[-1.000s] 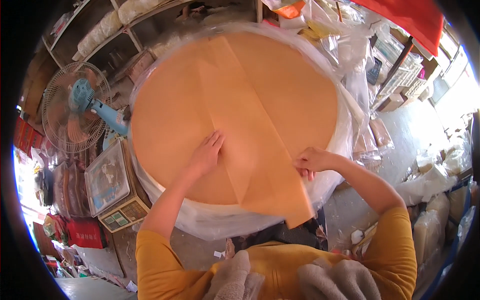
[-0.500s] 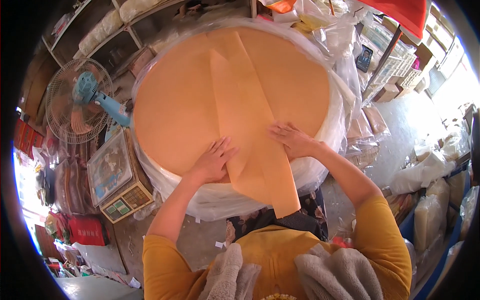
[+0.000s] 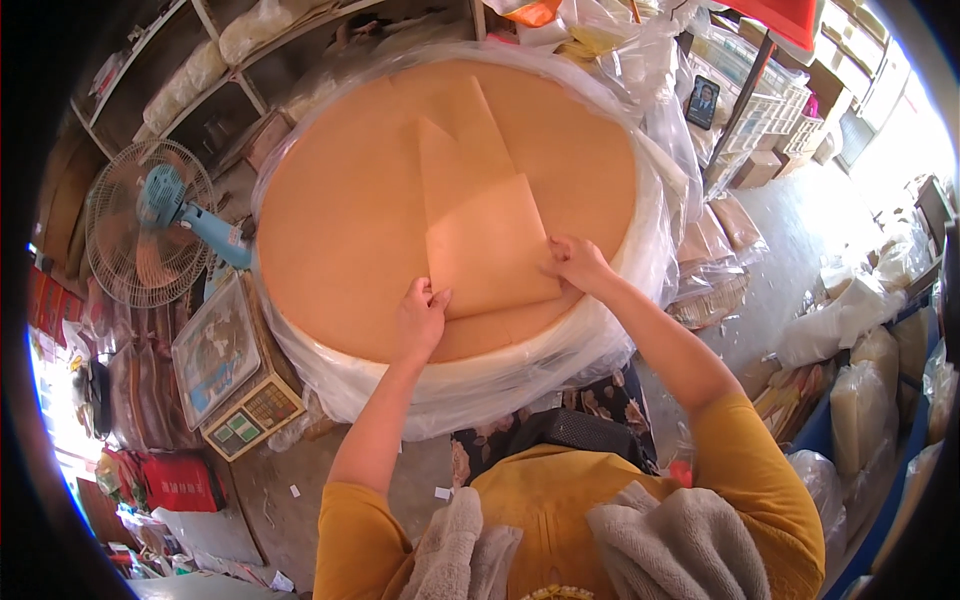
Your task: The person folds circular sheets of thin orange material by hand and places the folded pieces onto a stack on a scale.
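Note:
A broad round stack of thin orange-tan sheets [image 3: 330, 210] lies before me, ringed by clear plastic wrap [image 3: 470, 400]. Its top sheet is partly folded, and the folded sheet [image 3: 490, 245] forms a long layered strip across the middle, its near end doubled back over it. My left hand [image 3: 420, 318] pinches the left near corner of this fold between thumb and fingers. At the right edge of the same fold, my right hand [image 3: 578, 265] has its fingers closed on the sheet; its fingertips are partly hidden.
A blue desk fan [image 3: 165, 205] and a scale with a plastic-covered tray [image 3: 238, 420] stand left of the stack. Shelves [image 3: 225, 60] run behind. A phone [image 3: 703, 102] is propped at the back right, near white crates [image 3: 775, 110]. Plastic-bagged goods [image 3: 865, 430] line the right side.
The sheet's near end, which hung over the front edge toward my lap, is now folded back onto the stack. Both hands went from lying flat to pinching the fold.

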A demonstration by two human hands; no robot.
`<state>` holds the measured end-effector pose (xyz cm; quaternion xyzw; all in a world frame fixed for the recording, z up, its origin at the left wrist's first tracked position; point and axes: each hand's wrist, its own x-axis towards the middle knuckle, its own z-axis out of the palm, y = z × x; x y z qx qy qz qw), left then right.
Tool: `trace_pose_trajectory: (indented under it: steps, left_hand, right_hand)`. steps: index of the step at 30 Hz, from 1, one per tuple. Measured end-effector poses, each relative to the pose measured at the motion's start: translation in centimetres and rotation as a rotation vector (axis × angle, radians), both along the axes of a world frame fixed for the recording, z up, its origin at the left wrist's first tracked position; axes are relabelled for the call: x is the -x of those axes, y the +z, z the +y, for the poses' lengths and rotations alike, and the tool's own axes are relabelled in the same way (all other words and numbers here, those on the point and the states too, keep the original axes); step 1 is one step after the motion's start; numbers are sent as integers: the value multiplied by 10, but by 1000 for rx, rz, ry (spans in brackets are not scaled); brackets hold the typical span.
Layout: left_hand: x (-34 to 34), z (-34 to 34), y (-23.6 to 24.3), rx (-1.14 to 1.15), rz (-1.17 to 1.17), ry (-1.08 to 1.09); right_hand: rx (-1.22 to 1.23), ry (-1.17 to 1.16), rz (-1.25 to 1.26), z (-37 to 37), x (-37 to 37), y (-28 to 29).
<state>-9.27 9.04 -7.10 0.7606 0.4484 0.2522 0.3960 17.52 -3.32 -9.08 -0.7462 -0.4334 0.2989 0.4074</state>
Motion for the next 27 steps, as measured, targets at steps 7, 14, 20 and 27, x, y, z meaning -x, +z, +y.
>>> trace_pose_trajectory:
  steps: [7,14,20,27]
  left_hand:
    - [0,-5,2,17,96,13]
    - [-4,-3,-1,136,95,39]
    - [4,-2,-8,131,-1,21]
    - [-8,-32,15,-723,349,-241]
  right_hand:
    - [-17,-310,-173,31,39,15]
    - [118,-404,-335,43,47,13]
    - [296,-316,-414,52,45,-11]
    - [302,-290,-353,42,53,-13]
